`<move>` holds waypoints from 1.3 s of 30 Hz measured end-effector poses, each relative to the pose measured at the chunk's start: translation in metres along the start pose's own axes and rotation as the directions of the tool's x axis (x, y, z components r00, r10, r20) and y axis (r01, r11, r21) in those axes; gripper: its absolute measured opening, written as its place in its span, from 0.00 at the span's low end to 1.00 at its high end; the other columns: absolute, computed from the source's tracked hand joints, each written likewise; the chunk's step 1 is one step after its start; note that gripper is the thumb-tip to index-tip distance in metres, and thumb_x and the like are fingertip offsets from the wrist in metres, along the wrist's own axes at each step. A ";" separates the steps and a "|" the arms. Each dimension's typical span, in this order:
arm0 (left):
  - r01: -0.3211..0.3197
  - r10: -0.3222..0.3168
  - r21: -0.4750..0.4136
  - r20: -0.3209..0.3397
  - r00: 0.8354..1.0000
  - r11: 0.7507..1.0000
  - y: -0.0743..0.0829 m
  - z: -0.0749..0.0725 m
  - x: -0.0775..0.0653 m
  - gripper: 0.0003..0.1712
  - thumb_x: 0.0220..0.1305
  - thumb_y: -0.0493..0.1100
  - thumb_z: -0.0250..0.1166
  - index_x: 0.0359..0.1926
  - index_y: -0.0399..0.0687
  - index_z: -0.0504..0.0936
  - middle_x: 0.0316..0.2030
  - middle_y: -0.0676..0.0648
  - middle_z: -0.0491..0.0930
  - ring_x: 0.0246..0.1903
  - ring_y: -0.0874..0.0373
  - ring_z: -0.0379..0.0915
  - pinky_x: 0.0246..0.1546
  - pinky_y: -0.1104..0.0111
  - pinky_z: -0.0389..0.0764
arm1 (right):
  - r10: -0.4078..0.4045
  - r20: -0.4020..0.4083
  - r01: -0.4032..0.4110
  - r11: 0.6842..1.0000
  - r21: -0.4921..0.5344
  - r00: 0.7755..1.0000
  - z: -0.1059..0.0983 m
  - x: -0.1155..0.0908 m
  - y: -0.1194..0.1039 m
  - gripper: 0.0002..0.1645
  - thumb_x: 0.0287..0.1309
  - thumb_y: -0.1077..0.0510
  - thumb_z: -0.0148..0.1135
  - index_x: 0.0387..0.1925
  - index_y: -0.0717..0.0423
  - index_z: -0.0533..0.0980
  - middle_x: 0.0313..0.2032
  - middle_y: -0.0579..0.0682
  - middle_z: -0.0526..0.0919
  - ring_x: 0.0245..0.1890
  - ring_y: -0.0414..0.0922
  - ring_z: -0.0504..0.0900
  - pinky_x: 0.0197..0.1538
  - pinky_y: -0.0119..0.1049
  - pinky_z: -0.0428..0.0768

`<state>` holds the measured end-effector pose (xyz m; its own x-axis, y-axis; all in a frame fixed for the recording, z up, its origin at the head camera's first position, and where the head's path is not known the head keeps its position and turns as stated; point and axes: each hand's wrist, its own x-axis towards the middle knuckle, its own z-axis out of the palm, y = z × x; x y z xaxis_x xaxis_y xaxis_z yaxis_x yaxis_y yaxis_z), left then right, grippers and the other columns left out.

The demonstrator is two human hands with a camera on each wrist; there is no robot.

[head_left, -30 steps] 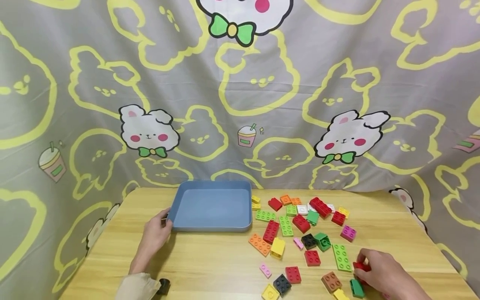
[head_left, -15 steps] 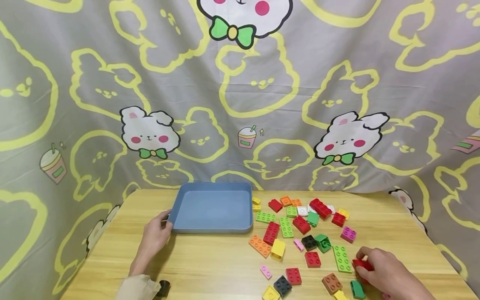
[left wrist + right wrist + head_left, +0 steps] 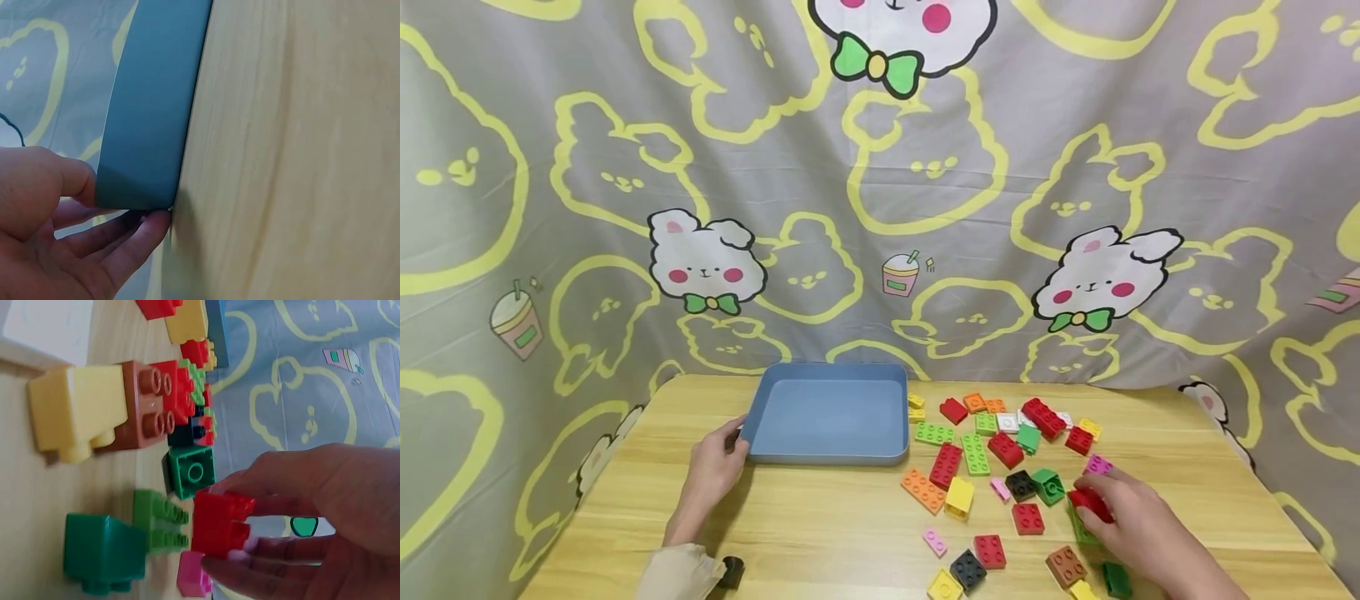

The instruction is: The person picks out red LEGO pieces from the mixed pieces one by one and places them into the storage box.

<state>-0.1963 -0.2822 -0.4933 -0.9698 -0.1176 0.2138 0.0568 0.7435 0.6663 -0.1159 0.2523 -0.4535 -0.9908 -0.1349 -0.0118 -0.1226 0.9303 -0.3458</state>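
Observation:
On the left, my left hand [image 3: 713, 468] grips the near left corner of a shallow blue tray [image 3: 827, 458]. The left wrist view has the thumb at the rim of the tray wall [image 3: 150, 112] and fingers at its lower edge. My right hand [image 3: 1138, 525] pinches a red toy building brick [image 3: 211, 524] between thumb and fingers, with its studs toward the palm. The brick is above a light green brick [image 3: 153, 522], partly covering it in the head view. A magenta brick [image 3: 1097, 465] is just beyond the fingers. A dark green brick [image 3: 1117, 579] lies nearer the front.
Several loose bricks in many colours spread right of the tray, such as an orange one [image 3: 923, 491], a black one [image 3: 967, 570] and a brown one [image 3: 1066, 567]. A small black object [image 3: 731, 572] lies by the left sleeve. A patterned curtain [image 3: 850, 250] hangs behind the wooden table [image 3: 820, 533].
My right hand has lifted the red brick and carried it left and away from me, over the light green brick. The left hand has stayed on the tray.

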 end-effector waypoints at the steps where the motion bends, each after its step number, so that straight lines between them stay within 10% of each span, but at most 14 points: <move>1: -0.001 0.001 0.006 -0.007 1.000 1.000 0.000 -0.001 -0.001 0.26 0.65 0.32 0.53 0.64 0.31 0.74 0.49 0.27 0.80 0.48 0.37 0.78 0.47 0.46 0.78 | -0.026 -0.026 0.026 1.000 0.006 0.999 0.000 0.001 -0.004 0.18 0.50 0.55 0.72 0.43 0.59 0.83 0.44 0.60 0.82 0.40 0.54 0.82 0.41 0.56 0.83; 8: -0.003 0.003 0.018 -0.036 0.999 1.000 0.001 0.000 -0.001 0.25 0.64 0.32 0.54 0.62 0.32 0.76 0.48 0.31 0.83 0.48 0.39 0.78 0.47 0.47 0.77 | -0.177 -0.158 0.183 0.983 0.023 0.971 -0.003 0.011 -0.025 0.16 0.49 0.58 0.73 0.42 0.58 0.84 0.34 0.49 0.81 0.29 0.40 0.80 0.29 0.36 0.83; 17: 0.005 -0.004 0.015 -0.030 1.000 1.000 0.001 0.003 0.001 0.26 0.64 0.32 0.54 0.63 0.33 0.76 0.46 0.32 0.84 0.44 0.43 0.79 0.40 0.53 0.77 | -0.300 -0.251 0.302 0.953 -0.032 0.920 -0.009 0.027 -0.048 0.17 0.49 0.58 0.73 0.42 0.59 0.85 0.36 0.50 0.83 0.31 0.44 0.82 0.30 0.40 0.85; 39: 0.043 -0.043 -0.001 0.015 0.999 0.999 0.000 -0.001 0.000 0.26 0.66 0.34 0.53 0.65 0.35 0.74 0.47 0.31 0.82 0.46 0.43 0.78 0.37 0.56 0.76 | -0.390 -0.194 0.400 0.916 0.011 0.900 0.004 0.075 -0.118 0.21 0.52 0.57 0.72 0.50 0.54 0.83 0.46 0.51 0.82 0.43 0.48 0.81 0.45 0.43 0.84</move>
<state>-0.1964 -0.2835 -0.4924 -0.9748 -0.1393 0.1741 0.0152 0.7374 0.6753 -0.1754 0.1308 -0.4170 -0.8550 -0.4183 0.3064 -0.5079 0.7947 -0.3324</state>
